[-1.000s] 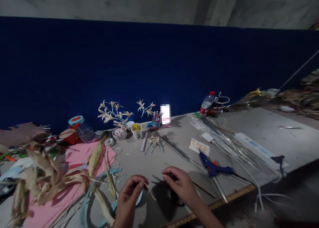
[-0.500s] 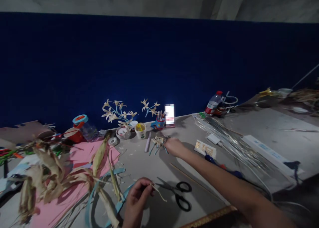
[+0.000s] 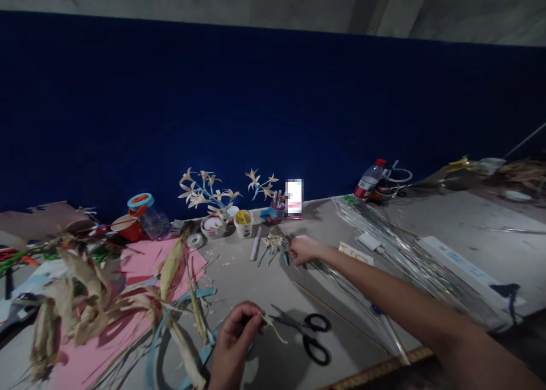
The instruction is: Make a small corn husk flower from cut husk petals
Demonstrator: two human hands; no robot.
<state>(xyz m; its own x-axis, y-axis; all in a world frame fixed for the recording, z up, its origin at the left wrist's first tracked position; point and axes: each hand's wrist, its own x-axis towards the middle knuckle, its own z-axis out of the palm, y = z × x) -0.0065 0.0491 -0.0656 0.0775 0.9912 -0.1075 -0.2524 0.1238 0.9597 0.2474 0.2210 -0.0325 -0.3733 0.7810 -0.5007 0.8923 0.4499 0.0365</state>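
My left hand (image 3: 236, 339) is closed in a pinch at the near middle of the table. It grips one end of a thin pale strip of husk (image 3: 277, 332), whose free end curls to the right. Black-handled scissors (image 3: 305, 330) lie partly open just beyond it. Farther off, my right hand (image 3: 303, 249) has its fingers curled down at the table; what they hold is hidden. Touching or just left of those fingers is a cluster of small husk flowers (image 3: 275, 242) with blue stems. Thin wires (image 3: 347, 285) run beside my right forearm.
Dried corn husks (image 3: 81, 287) and pink paper (image 3: 136, 259) cover the left side. Husk flower sprays (image 3: 205, 191) stand at the back near a small tub (image 3: 243, 224) and a bright phone (image 3: 294, 198). A bottle (image 3: 369, 181) and bundled wires (image 3: 396, 236) are on the right.
My right hand has shifted slightly right, and its forearm has swung away from me, uncovering thin wires and part of a tool. My left hand keeps its pinch on the husk strip.
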